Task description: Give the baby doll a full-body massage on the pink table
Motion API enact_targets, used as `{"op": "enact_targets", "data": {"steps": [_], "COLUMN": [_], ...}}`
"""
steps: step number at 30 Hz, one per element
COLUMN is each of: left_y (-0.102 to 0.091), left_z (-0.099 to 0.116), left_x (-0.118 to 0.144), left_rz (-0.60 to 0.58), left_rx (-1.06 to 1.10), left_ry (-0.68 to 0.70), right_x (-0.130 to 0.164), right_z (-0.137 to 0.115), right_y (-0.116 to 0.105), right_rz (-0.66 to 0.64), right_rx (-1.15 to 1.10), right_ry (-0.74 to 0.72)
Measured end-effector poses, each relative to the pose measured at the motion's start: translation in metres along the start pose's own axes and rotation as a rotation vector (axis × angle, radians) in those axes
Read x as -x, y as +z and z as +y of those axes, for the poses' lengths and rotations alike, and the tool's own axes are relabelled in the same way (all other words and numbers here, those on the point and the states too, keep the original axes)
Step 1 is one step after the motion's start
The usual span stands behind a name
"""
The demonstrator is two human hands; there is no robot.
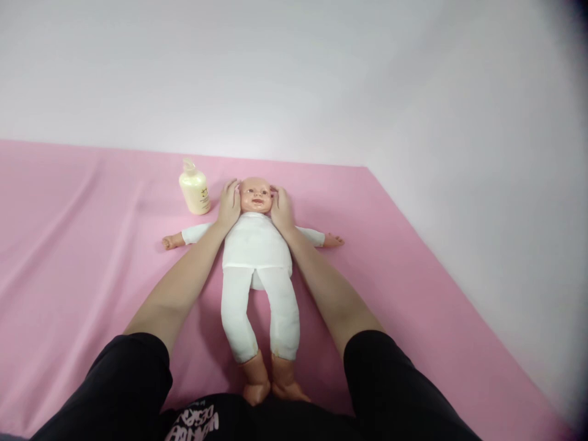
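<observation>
Pink sheet (pixel 68 257) covers the bed. Baby doll (pixel 257 257) lies face-up mid-sheet, white suit, arms spread, feet near. Left hand (pixel 228 205) and right hand (pixel 280 208) cup the head's sides, fingers open, flat on the cheeks. Looks like face-stroking step; next wants light, even pressure. Lotion bottle (pixel 195 191) upright, far left of the head.

Obstacle: squat cream plastic pump bottle (pixel 195 192), at ten o'clock beside the left hand (pixel 228 203).
Free room: bare pink cloth sheet (pixel 413 275) from one to four o'clock.
</observation>
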State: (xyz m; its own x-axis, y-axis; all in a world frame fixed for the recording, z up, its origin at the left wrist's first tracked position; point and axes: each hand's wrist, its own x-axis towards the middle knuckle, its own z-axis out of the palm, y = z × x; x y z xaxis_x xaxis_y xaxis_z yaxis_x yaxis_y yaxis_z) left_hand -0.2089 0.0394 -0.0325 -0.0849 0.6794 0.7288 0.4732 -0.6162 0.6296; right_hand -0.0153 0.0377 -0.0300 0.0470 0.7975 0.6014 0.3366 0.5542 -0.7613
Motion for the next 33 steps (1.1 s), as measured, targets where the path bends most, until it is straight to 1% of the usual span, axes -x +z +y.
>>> {"op": "enact_targets", "data": {"steps": [3, 5, 10, 12, 15, 17, 19, 21, 22, 26, 28, 31, 33], "left_y": [-0.001, -0.001, 0.001, 0.002, 0.001, 0.0, -0.002, -0.005, -0.007, -0.019, -0.029, -0.046, -0.057], "left_z": [0.005, 0.006, -0.001, -0.002, 0.001, 0.005, 0.01, 0.014, 0.016, 0.027, 0.037, 0.055, 0.063], "left_x": [0.001, 0.0, -0.001, -0.001, -0.001, -0.001, -0.001, -0.005, -0.008, -0.03, -0.043, -0.058, -0.065], "left_rz": [-0.028, -0.03, 0.023, 0.023, 0.014, 0.018, 0.02, 0.024, 0.037, 0.174, 0.221, 0.316, 0.366], "left_rx": [0.025, 0.033, 0.019, 0.012, 0.007, 0.018, 0.065, 0.159, 0.226, 0.59, 0.758, 0.962, 1.043], "left_ry": [0.039, 0.038, -0.037, -0.034, -0.015, -0.018, -0.036, -0.092, -0.141, -0.427, -0.524, -0.584, -0.576], "right_x": [0.001, 0.002, 0.002, 0.002, 0.002, 0.001, 0.0, -0.001, -0.001, -0.001, 0.0, 0.001, 0.001], "right_z": [-0.004, -0.005, -0.002, -0.002, -0.003, 0.0, 0.004, 0.009, 0.01, 0.011, 0.011, 0.009, 0.007], "right_y": [-0.001, -0.001, 0.0, 0.0, 0.0, 0.0, 0.002, 0.003, 0.003, 0.004, 0.005, 0.006, 0.006], "right_rz": [0.025, 0.023, 0.02, 0.03, 0.02, 0.012, 0.019, 0.033, 0.037, 0.035, 0.041, 0.043, 0.038], "right_rx": [0.007, 0.006, -0.015, -0.005, -0.015, -0.035, -0.056, -0.071, -0.075, -0.07, -0.072, -0.099, -0.11], "right_ry": [-0.086, -0.101, 0.01, -0.012, -0.075, -0.047, 0.015, 0.06, 0.069, 0.053, 0.045, 0.046, 0.056]}}
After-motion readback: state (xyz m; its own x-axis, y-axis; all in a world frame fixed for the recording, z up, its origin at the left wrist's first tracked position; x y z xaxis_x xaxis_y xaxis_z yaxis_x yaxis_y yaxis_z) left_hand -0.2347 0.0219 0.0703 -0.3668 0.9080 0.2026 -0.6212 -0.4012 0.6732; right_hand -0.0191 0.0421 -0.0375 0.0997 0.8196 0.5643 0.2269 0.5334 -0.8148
